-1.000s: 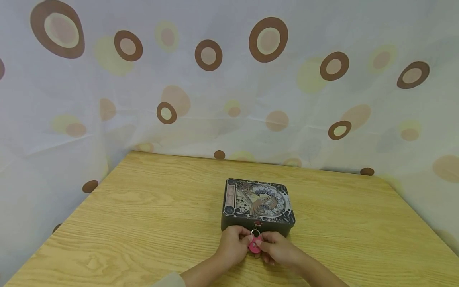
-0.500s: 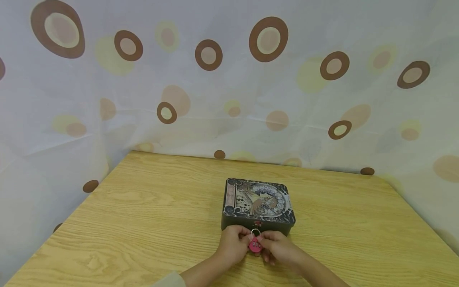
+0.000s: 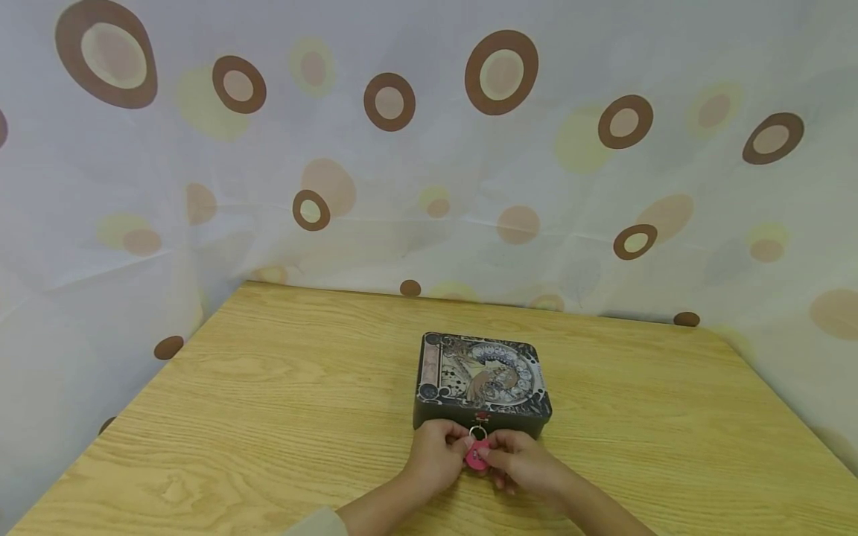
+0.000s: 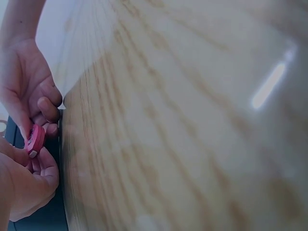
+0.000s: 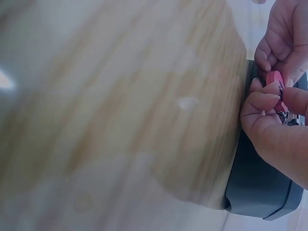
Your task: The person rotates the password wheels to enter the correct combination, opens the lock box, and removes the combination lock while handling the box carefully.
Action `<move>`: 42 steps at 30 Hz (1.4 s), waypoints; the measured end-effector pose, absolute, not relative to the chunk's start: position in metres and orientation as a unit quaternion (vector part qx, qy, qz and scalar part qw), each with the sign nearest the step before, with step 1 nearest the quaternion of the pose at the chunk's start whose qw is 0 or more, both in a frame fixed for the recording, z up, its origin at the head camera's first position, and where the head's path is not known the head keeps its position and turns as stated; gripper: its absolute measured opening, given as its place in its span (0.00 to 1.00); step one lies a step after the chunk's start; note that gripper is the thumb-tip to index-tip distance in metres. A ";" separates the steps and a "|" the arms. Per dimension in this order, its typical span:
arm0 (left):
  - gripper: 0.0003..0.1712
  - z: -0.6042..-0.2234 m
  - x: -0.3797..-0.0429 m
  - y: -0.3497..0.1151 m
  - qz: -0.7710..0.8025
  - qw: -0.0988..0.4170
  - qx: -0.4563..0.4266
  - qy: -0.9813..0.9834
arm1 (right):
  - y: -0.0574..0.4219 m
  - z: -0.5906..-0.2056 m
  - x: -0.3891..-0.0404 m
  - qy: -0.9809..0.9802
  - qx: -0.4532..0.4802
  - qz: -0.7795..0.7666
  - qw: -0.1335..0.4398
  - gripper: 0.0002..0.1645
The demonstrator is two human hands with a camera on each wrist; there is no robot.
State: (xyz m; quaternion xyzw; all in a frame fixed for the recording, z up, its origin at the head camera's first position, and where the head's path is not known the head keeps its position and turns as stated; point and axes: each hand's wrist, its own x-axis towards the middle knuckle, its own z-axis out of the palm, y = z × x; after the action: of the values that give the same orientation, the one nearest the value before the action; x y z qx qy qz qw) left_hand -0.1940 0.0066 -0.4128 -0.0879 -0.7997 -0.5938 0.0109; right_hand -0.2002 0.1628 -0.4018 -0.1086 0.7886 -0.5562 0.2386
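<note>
A pink combination padlock [image 3: 477, 455] hangs by its silver shackle from the red-toned clasp on the front of a dark tin box [image 3: 494, 378] with an ornate picture lid. From the left, my left hand [image 3: 434, 455] pinches the padlock's side between thumb and fingers. My right hand [image 3: 526, 463] grips it from the other side, its thumb lying over the number dials. In the left wrist view the padlock [image 4: 35, 140] is seen edge-on between both hands. The right wrist view shows the padlock [image 5: 275, 79] partly covered by fingers. The digits are too small to read.
The box stands on a wood-grain table [image 3: 302, 387], towards its front. A white cloth [image 3: 429, 149] with brown and yellow circles hangs behind the table and at its sides.
Half a second ago the right thumb was off the dials and they showed; now it covers part of them, as it did one second ago. Box and left hand have stayed put.
</note>
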 end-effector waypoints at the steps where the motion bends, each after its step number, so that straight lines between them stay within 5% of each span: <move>1: 0.07 -0.413 -0.194 0.006 -0.593 0.011 -0.088 -0.800 | 0.163 -0.402 -0.200 0.788 -0.110 -0.557 0.238 0.11; 42: 0.06 -0.415 -0.194 0.006 -0.598 0.014 -0.094 -0.796 | 0.164 -0.399 -0.200 0.780 -0.111 -0.564 0.247 0.13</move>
State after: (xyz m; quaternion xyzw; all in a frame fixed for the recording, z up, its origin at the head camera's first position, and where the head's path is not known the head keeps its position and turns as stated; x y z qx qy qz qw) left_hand -0.1940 0.0055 -0.4147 -0.0937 -0.7957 -0.5983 0.0139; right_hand -0.2001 0.1644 -0.3991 -0.1113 0.7798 -0.5644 0.2468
